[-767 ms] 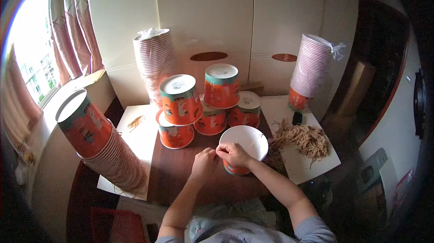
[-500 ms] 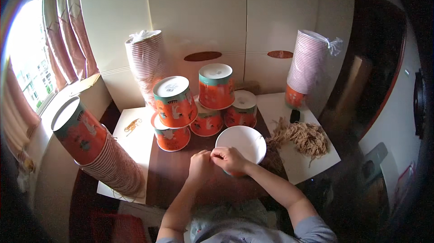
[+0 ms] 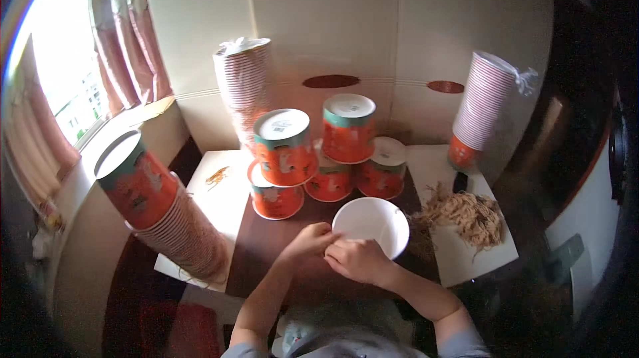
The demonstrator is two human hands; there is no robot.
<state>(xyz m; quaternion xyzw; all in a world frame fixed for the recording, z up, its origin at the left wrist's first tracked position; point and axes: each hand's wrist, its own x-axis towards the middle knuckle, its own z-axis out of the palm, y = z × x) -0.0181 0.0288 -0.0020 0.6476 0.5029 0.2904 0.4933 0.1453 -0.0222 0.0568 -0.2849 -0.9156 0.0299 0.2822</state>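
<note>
Over the brown tabletop [image 3: 256, 245], held left hand [image 3: 310, 241] and right hand [image 3: 359, 261] together.
Had fingers of both bent inward; could not tell whether gripping anything. Had the white-lined paper bucket [image 3: 373, 218] mouth-up just beyond, partly hidden by the right hand; risked tipping it with a wrist bump, snagging the tangled twine [image 3: 469, 217] with a rightward sweep, or, overreaching, toppling the stacked upturned buckets [image 3: 286, 157].
</note>
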